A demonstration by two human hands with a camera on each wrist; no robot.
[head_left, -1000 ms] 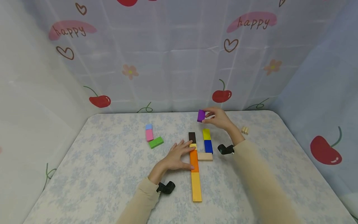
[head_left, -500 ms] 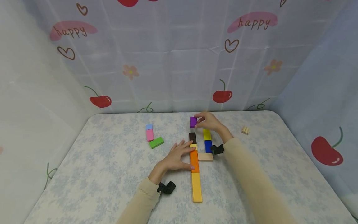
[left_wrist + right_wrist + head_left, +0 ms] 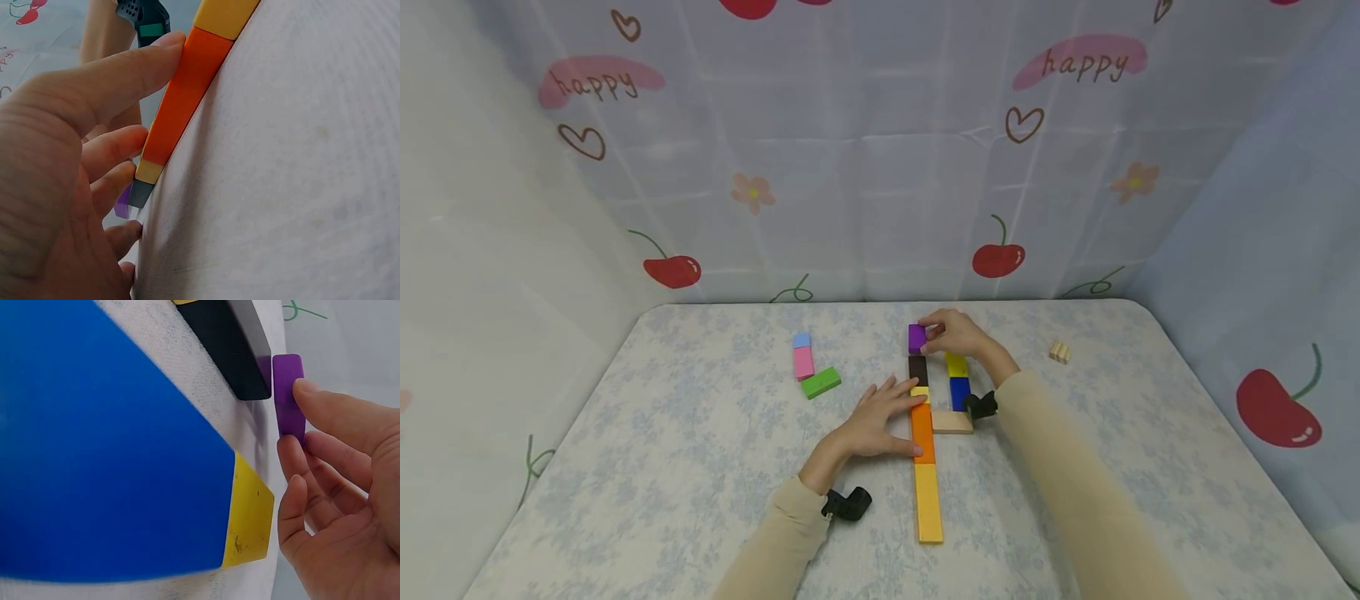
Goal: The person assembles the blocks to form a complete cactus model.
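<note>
My right hand [image 3: 956,335] pinches a purple block [image 3: 917,338] between thumb and fingertips. In the right wrist view the purple block [image 3: 289,400] stands slightly apart from the end of the black block [image 3: 228,353]. A straight row runs toward me from there: black block [image 3: 917,371], small light yellow block [image 3: 922,393], orange block [image 3: 922,437] and long yellow-orange block [image 3: 928,502]. My left hand [image 3: 874,423] rests along the row's left side with fingers spread. Its thumb touches the orange block [image 3: 190,94], and other fingertips touch near the light yellow block [image 3: 150,171].
Right of the row lie a tan block [image 3: 952,422], a blue block [image 3: 959,393] and a yellow block [image 3: 956,365]. Light blue [image 3: 802,340], pink [image 3: 803,362] and green [image 3: 821,382] blocks lie on the left. Small pale wooden pieces [image 3: 1059,352] sit far right.
My right hand has carried the purple block left, then down toward the far end of the black block. The left hand and the row have stayed in place.
</note>
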